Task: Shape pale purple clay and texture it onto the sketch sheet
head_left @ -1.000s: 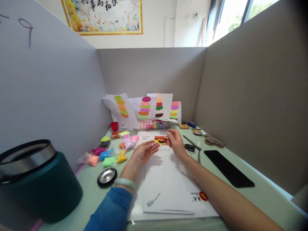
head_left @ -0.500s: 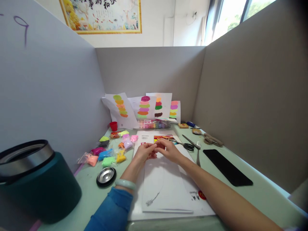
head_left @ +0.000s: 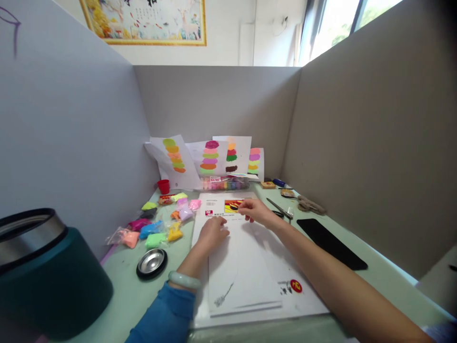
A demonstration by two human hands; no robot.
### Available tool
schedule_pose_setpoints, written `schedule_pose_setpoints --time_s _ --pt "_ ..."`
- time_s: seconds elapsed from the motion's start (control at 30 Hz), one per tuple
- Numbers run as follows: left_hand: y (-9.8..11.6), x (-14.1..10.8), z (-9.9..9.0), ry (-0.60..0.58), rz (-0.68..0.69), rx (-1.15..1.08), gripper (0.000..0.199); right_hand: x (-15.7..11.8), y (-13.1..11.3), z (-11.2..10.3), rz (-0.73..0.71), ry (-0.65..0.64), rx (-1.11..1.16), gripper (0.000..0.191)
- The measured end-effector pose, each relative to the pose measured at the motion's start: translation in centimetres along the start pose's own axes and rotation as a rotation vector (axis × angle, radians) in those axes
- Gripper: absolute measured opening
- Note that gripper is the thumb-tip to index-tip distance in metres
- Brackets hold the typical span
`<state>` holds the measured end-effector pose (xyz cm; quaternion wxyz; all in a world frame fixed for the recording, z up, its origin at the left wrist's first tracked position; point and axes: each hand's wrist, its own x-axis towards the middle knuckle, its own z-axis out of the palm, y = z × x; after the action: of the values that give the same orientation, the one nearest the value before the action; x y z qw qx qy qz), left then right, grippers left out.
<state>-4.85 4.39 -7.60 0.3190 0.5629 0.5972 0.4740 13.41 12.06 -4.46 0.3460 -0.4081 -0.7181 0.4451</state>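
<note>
over the white paper (head_left: 243, 281), the left hand (head_left: 213, 234) is held with fingers slightly parted; the right hand's (head_left: 255, 211) are curled, whether anything is pinched cannot be told

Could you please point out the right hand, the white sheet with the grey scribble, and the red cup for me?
Right hand (head_left: 257, 212): head view, on the back of the hand.
White sheet (head_left: 244, 269): head view, on its bare middle.
Red cup (head_left: 163, 187): head view, on its outer wall.
</note>
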Motion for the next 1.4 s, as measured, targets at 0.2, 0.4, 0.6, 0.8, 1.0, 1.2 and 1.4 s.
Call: schedule_pose_setpoints --time_s 0.2,0.4,0.6,0.8,1.0,1.2,1.4 --pt "-0.7 -0.4 0.4 -0.03 0.076 0.165 0.024 -0.5 0.7 0.2 -0.025 -0.046 -0.074 0.007" --pt "-0.5 -0.4 0.5 -0.066 0.133 0.189 0.02 -1.1 2.3 1.7 0.017 0.023 -0.002 0.009" --pt "-0.5 -0.3 0.8 -0.061 0.158 0.235 0.018 -1.4 3.0 1.4 -0.145 0.054 -0.289 0.009" --pt "-0.2 -0.3 0.9 -0.147 0.165 0.599 0.02 -1.7 2.7 1.7 -0.236 0.049 -0.466 0.012" --pt "0.0 -0.4 0.9 -0.168 0.168 0.761 0.027 -1.8 3.0 2.2 -0.259 0.034 -0.527 0.014" --pt "0.0 -0.3 1.0 -0.161 0.145 0.76 0.027 -1.9 3.1 2.4 -0.278 0.024 -0.557 0.013" --pt "0.0 -0.2 1.0 -0.157 0.155 0.765 0.029 -2.1 2.8 2.5 -0.286 0.022 -0.615 0.013"
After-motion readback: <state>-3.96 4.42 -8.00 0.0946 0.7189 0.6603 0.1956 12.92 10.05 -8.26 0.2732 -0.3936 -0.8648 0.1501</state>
